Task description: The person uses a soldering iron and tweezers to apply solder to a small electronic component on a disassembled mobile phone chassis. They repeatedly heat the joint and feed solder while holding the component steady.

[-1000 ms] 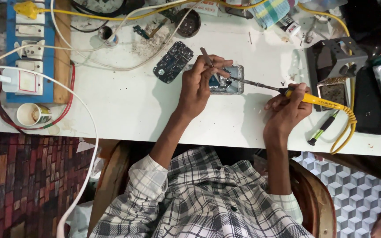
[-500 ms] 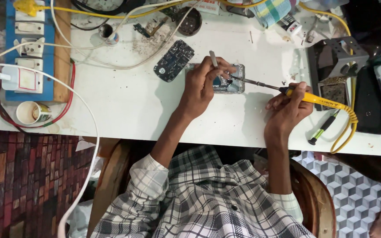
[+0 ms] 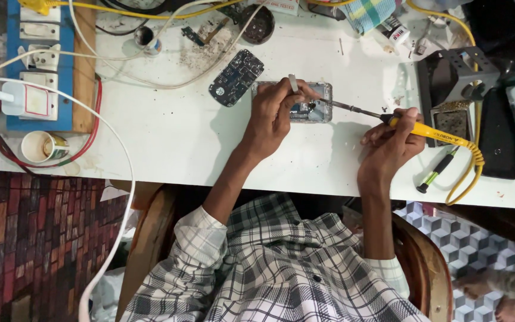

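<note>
- My left hand (image 3: 275,116) grips tweezers (image 3: 293,83) over the phone (image 3: 320,104).
- My right hand (image 3: 391,143) grasps the soldering iron (image 3: 430,132), tip touching the phone.

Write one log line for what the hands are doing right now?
left hand: steadies opened phone, holding thin tool | right hand: yellow soldering iron, tip in phone | circuit board beside

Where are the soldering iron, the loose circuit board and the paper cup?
soldering iron (image 3: 433,132): head view, yellow handle.
loose circuit board (image 3: 236,77): head view, board centre.
paper cup (image 3: 36,146): head view, rim.
</note>
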{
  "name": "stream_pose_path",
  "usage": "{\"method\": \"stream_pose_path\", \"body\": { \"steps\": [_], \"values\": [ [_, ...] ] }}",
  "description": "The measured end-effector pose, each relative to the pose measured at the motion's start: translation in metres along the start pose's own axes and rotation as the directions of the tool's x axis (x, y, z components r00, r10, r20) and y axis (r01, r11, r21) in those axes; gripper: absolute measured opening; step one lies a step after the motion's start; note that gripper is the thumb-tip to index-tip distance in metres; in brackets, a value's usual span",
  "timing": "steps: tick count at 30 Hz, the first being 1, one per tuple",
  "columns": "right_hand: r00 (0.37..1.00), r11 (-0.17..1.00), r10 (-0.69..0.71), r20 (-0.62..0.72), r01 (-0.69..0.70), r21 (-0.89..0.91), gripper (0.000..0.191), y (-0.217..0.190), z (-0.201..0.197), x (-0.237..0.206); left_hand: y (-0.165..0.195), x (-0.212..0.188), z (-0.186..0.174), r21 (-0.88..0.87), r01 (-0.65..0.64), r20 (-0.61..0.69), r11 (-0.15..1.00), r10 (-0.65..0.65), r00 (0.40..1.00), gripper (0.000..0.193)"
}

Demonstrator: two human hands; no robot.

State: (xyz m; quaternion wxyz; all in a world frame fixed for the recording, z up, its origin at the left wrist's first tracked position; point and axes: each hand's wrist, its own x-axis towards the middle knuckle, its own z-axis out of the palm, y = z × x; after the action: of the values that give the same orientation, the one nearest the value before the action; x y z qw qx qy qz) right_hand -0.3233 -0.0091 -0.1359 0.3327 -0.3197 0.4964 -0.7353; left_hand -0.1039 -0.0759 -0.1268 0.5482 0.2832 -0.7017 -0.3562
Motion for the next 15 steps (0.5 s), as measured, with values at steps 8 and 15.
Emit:
{"method": "stream_pose_path", "body": {
  "steps": [8, 15],
  "values": [
    [0.997, 0.993, 0.052, -0.060, -0.046, 0.105, 0.044, 0.002, -0.002, 0.009, -0.002, -0.006, 0.003, -0.054, 0.104, 0.037, 0.993, -0.102, 0.994, 0.019],
    [0.997, 0.997, 0.067, -0.039, -0.065, 0.048, 0.039, 0.009, 0.011, 0.013, 0.002, -0.008, 0.000, -0.049, 0.092, 0.026, 0.995, -0.090, 0.996, 0.023]
  ]
}}
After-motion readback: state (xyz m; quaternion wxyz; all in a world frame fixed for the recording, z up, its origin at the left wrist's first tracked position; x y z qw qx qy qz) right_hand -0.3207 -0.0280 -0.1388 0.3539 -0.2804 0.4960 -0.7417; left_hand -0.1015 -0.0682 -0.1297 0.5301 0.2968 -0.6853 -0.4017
